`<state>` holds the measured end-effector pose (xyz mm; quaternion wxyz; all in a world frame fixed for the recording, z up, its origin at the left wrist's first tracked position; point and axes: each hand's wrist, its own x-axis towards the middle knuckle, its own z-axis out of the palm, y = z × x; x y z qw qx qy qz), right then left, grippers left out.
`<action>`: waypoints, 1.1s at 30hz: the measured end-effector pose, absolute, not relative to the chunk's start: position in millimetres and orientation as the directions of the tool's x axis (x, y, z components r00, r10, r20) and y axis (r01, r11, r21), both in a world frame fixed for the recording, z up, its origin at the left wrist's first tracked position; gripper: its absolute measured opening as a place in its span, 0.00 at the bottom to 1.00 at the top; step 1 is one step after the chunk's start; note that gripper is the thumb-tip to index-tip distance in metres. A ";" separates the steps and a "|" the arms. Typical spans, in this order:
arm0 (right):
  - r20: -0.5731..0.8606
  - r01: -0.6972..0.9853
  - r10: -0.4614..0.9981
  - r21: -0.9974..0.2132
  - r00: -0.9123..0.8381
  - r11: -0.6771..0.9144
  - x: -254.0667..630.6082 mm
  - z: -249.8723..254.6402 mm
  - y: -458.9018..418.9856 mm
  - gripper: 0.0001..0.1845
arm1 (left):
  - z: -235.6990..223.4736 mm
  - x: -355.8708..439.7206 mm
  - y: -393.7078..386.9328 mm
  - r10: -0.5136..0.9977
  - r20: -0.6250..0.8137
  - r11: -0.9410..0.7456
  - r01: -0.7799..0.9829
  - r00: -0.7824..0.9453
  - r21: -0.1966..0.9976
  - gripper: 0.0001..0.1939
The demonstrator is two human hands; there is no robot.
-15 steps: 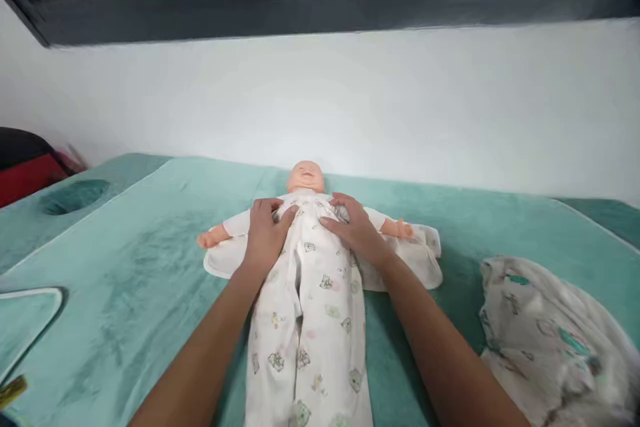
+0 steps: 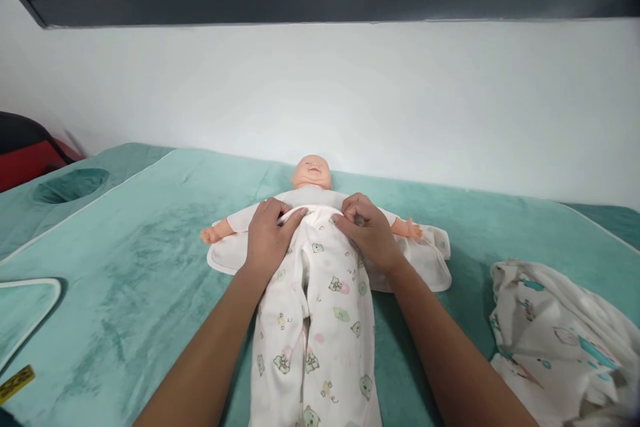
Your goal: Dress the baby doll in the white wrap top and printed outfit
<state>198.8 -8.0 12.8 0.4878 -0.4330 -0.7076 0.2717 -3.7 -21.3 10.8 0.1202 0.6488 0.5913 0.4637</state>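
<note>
A baby doll (image 2: pixel 311 172) in a white long-sleeved top (image 2: pixel 305 196) lies face up, arms stretched to both sides. White baby pants (image 2: pixel 340 300) printed with small bears cover its lower body, legs pointing toward me. At the left end of the waistband my left hand (image 2: pixel 273 230) pinches the cloth between thumb and fingers. My right hand (image 2: pixel 369 230) grips the waistband's right end the same way. Beneath the doll, a white cloth (image 2: pixel 427 267) spreads out on either side. The doll's feet are out of sight.
A green plush cover (image 2: pixel 150 267) lies under everything and meets the white wall (image 2: pixel 320 87). Crumpled printed white cloth (image 2: pixel 550 340) sits at the right. On the left are a round hollow (image 2: pixel 73 186) and a red and black item (image 2: pixel 27 154).
The waistband now shows lower on the doll's chest, baring more of the white top. My fingers have closed more tightly on its edge. The view has shifted slightly.
</note>
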 end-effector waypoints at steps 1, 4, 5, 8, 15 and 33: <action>0.456 0.315 0.874 -0.815 -0.168 0.486 198.2 13.3 -9.3 0.20 | 11.0 -3.8 -22.3 0.879 0.457 -0.264 0.660 -0.136 0.703 0.17; 0.439 0.310 0.880 -0.824 -0.181 0.475 196.4 15.1 -11.1 0.12 | 10.5 -3.8 -24.2 0.884 0.445 -0.250 0.656 -0.146 0.712 0.17; 0.435 0.336 0.880 -0.813 -0.191 0.475 196.1 16.0 -11.2 0.09 | 10.1 -3.7 -24.5 0.886 0.441 -0.250 0.650 -0.146 0.718 0.16; 0.420 0.412 0.868 -0.765 -0.265 0.495 196.1 18.9 -9.9 0.11 | 9.2 -3.5 -25.0 0.885 0.441 -0.260 0.624 -0.152 0.737 0.15; 0.375 0.461 0.872 -0.742 -0.316 0.486 196.5 20.8 -8.9 0.16 | 9.6 -2.7 -25.7 0.859 0.500 -0.321 0.650 -0.106 0.689 0.17; -0.173 0.669 0.830 -0.686 -0.530 0.285 217.5 58.7 -26.8 0.30 | 21.8 -36.1 -27.8 0.933 0.258 -0.358 0.565 0.252 0.743 0.19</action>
